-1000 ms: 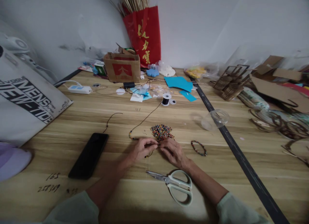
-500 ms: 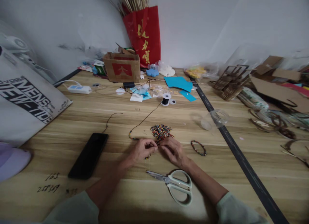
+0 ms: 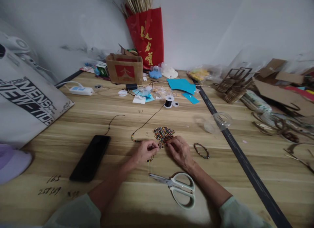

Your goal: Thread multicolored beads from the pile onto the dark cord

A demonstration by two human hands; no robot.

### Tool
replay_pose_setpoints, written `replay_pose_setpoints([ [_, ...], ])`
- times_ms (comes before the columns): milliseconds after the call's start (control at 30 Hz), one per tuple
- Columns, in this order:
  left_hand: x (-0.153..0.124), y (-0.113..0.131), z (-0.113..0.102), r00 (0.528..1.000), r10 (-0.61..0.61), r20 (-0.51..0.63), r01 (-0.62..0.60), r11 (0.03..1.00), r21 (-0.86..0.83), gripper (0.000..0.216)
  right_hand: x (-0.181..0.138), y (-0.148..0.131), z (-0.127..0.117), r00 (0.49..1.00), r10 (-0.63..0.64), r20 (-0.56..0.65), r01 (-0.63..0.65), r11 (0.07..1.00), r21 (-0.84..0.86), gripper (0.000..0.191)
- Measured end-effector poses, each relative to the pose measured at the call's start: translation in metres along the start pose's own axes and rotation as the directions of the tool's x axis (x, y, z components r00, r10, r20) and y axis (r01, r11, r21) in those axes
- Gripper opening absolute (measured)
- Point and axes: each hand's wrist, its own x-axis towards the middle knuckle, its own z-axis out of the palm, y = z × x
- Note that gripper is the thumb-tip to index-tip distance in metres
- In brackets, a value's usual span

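Note:
My left hand (image 3: 145, 151) is closed in a pinch on a thin dark cord. A row of small coloured beads (image 3: 134, 138) sits on the cord at the left of this hand, and a few more hang below its fingers. My right hand (image 3: 181, 152) rests at the lower right edge of a loose pile of multicoloured beads (image 3: 164, 133). Its thumb and forefinger tips are close together; whatever lies between them is too small to make out. The cord runs back to a spool of black cord (image 3: 168, 101).
Scissors (image 3: 171, 184) with pale handles lie in front of my hands. A beaded bracelet (image 3: 201, 150) is at the right, a black phone (image 3: 90, 158) at the left. Farther back stand a clear round container (image 3: 218, 121), blue sheets (image 3: 181, 85) and a cardboard box (image 3: 125, 69).
My right hand has moved a little right, away from my left hand's fingertips, to the edge of the bead pile. My left hand has stayed almost still with the cord.

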Motion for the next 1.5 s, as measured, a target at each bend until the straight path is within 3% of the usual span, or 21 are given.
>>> replay_pose_setpoints([
  [367, 0.001, 0.000, 0.001, 0.999, -0.003, -0.050, 0.001, 0.999, -0.042, 0.012, -0.002, -0.002, 0.003, 0.993, -0.016, 0.114, 0.043, 0.970, -0.240, 0.009],
  [833, 0.001, 0.001, 0.000, 0.999, -0.011, -0.050, 0.008, 0.999, -0.045, 0.010, -0.002, 0.001, 0.003, 0.988, -0.021, 0.150, 0.062, 0.961, -0.271, 0.008],
  [1033, 0.000, 0.002, 0.000, 0.999, -0.020, -0.036, 0.018, 0.999, -0.044, 0.011, 0.000, -0.003, 0.000, 0.990, -0.078, 0.115, 0.099, 0.977, -0.191, 0.009],
  [1267, 0.002, -0.003, 0.001, 1.000, -0.003, -0.030, 0.002, 1.000, -0.020, 0.014, 0.000, -0.011, 0.000, 0.978, -0.203, 0.053, 0.200, 0.978, 0.058, 0.007],
  [1500, 0.002, -0.008, 0.000, 1.000, 0.024, 0.000, -0.024, 1.000, 0.020, 0.019, -0.003, -0.012, 0.005, 0.984, -0.144, 0.103, 0.119, 0.969, 0.215, 0.006],
])
